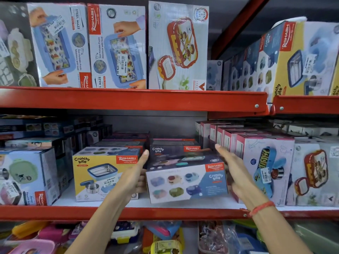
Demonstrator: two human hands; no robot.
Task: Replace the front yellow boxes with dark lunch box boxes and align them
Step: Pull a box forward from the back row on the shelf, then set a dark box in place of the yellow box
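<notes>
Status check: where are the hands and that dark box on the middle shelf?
Left hand and right hand flank the dark box, fingers open. Box tilted at shelf front, not squared. Yellow box sits at its left.

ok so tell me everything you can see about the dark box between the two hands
The dark lunch box carton is printed cardboard: navy top, pale front showing six small lunch boxes, a blue Crunchy Bite panel and red Rishabh label. It sits slightly tilted at the middle shelf front, beside the yellow box. The left hand touches its left end; the right hand flanks its right.
</notes>
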